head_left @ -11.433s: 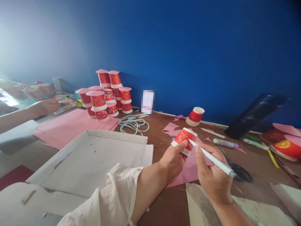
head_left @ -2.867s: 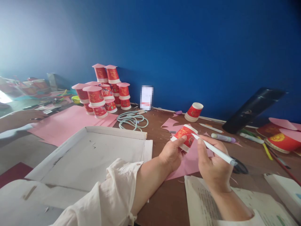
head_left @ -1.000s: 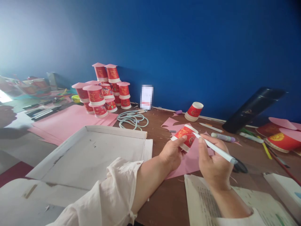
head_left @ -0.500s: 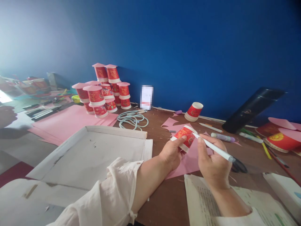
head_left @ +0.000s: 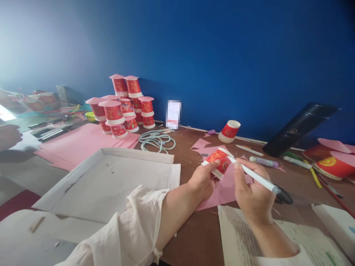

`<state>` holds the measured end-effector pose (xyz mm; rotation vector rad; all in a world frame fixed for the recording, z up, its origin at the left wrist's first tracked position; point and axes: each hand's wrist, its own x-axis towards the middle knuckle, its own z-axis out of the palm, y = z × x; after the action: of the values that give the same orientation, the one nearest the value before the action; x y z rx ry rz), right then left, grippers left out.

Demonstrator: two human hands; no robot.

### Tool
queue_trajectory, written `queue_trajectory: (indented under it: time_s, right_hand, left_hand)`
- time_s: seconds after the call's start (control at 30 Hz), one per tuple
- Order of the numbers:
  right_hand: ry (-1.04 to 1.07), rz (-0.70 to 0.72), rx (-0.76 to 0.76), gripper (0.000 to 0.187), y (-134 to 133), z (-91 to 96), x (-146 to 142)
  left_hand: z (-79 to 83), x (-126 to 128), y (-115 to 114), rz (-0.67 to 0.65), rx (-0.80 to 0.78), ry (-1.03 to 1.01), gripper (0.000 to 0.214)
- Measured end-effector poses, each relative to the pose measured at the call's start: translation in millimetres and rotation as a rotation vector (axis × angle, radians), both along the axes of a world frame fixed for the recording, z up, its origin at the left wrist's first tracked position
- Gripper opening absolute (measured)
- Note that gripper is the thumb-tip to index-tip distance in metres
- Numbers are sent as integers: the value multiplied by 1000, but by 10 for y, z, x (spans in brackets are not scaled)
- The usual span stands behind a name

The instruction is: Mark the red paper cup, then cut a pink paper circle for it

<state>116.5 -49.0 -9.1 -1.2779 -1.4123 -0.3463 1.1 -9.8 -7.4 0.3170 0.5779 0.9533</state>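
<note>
My left hand is wrapped round a red paper cup with gold and dark print, held tilted above the table. In my right hand is a white marker pen, gripped like a writing tool. Its tip touches or nearly touches the cup's side near the white end; I cannot tell which. Under both hands lies cut pink paper. Another red paper cup leans on its own by the wall behind.
Stacked red cups with pink paper tops stand at the back left, beside pink sheets. A white box lid lies on the left, a coiled cable behind it. A black bottle, more markers and an open book are on the right.
The pen and my right hand have shifted very slightly. My left hand holds the cup in about the same position. The whole view has drifted a little.
</note>
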Motion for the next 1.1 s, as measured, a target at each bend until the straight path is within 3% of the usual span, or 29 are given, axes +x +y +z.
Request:
queue_trajectory:
  time_s: [1.1]
  right_hand:
    - [-4,33,-30,10,-7,3,-10]
  left_hand:
    - [24,-4,0,73,21,26,13]
